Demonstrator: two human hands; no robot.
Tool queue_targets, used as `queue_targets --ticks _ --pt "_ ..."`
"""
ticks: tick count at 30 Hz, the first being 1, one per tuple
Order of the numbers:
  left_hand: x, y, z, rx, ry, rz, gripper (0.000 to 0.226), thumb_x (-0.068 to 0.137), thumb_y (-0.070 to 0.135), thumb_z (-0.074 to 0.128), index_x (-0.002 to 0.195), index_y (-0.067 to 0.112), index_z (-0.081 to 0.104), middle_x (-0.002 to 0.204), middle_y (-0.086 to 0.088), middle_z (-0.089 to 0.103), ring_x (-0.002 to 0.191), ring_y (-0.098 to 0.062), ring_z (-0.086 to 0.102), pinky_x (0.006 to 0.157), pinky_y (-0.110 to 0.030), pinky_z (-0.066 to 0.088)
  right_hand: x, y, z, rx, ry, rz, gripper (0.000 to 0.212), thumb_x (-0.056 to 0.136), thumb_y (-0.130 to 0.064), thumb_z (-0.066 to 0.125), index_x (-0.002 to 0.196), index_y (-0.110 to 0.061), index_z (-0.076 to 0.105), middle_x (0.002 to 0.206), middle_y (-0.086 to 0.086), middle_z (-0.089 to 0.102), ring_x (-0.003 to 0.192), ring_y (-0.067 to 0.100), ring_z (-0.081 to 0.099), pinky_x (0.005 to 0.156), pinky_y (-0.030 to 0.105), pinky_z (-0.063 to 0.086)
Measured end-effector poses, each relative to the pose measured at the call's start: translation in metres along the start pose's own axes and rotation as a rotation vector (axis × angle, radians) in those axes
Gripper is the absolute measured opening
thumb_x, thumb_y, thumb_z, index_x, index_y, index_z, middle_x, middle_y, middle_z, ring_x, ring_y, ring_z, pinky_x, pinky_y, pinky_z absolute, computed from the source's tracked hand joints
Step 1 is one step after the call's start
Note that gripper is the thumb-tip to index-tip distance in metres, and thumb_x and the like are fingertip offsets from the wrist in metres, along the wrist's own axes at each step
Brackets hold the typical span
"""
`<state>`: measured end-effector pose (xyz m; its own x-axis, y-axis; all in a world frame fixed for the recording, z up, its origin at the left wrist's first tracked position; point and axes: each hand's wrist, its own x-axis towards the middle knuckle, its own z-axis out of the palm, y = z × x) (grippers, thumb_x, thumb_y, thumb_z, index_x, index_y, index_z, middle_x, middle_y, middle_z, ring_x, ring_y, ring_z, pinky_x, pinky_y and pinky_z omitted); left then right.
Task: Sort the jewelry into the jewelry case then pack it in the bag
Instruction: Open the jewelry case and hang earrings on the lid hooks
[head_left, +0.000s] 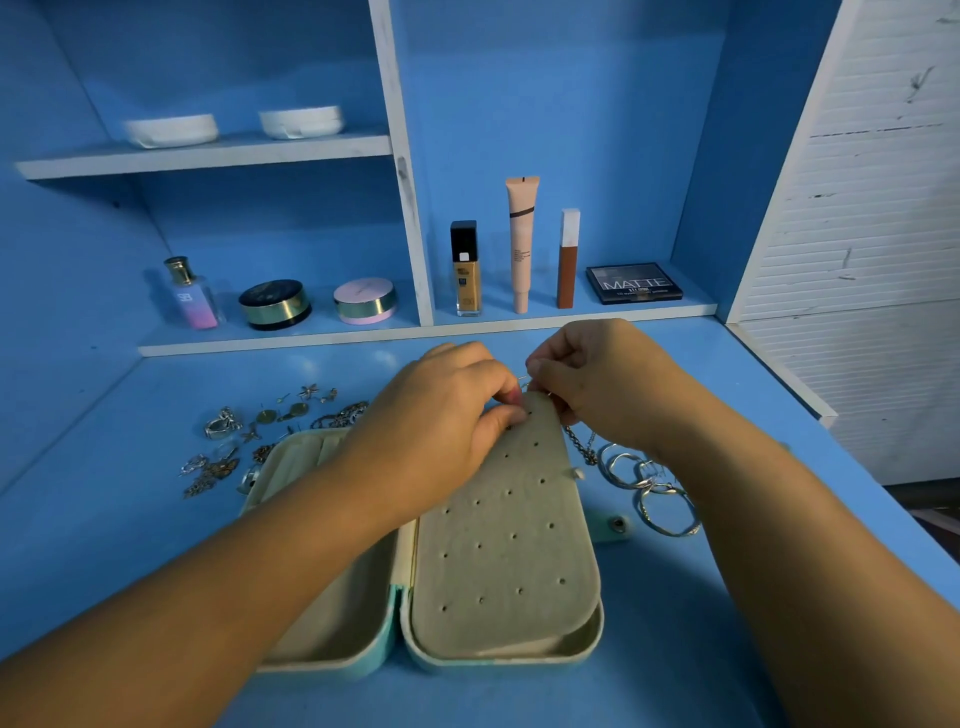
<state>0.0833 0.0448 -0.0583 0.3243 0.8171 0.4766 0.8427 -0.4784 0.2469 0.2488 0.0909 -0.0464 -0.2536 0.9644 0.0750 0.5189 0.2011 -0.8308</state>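
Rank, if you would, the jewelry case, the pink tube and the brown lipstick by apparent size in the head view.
1. jewelry case, though nearest the camera
2. pink tube
3. brown lipstick

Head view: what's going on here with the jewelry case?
A person's left hand pinches the far end of the earring panel in the open jewelry case, while the right hand holds a small metal piece, probably an earring, against it. Loose earrings and rings lie left of the case; silver hoops lie right.
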Motion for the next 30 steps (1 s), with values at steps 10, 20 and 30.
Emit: queue_targets --ticks 10,20,30 --pt "0.003 -0.004 0.001 -0.436 -0.041 -0.266 0.011 0.082 0.023 0.073 0.087 0.033 0.074 0.092 0.012 0.07 0.088 0.0 0.062 0.076 -0.008 0.042 -0.005 -0.008 -0.003 0.131 0.025 0.042 0.011 0.094 -0.016 0.056 0.089 -0.009 0.063 0.072 0.0 0.071 0.045 0.002 0.059 0.044 0.011 0.046" --pt "0.004 -0.019 -0.009 -0.785 -0.08 -0.424 0.027 0.071 0.023 0.073 0.097 0.03 0.069 0.098 0.006 0.073 0.096 -0.011 0.068 0.091 -0.025 0.053 -0.008 -0.016 -0.001 0.601 -0.044 0.099 0.011 0.095 -0.013 0.056 0.092 -0.003 0.06 0.077 0.01 0.07 0.062 0.014 0.069 0.058 0.02 0.056" --pt "0.0 -0.047 -0.036 -0.754 -0.069 -0.207 0.032 0.069 0.026 0.072 0.098 0.038 0.071 0.088 0.014 0.07 0.064 -0.014 0.052 0.063 -0.02 0.05 -0.015 -0.021 0.022 0.856 -0.276 0.031 0.01 0.09 -0.014 0.055 0.091 -0.005 0.059 0.096 0.019 0.072 0.087 0.024 0.071 0.073 0.027 0.057"
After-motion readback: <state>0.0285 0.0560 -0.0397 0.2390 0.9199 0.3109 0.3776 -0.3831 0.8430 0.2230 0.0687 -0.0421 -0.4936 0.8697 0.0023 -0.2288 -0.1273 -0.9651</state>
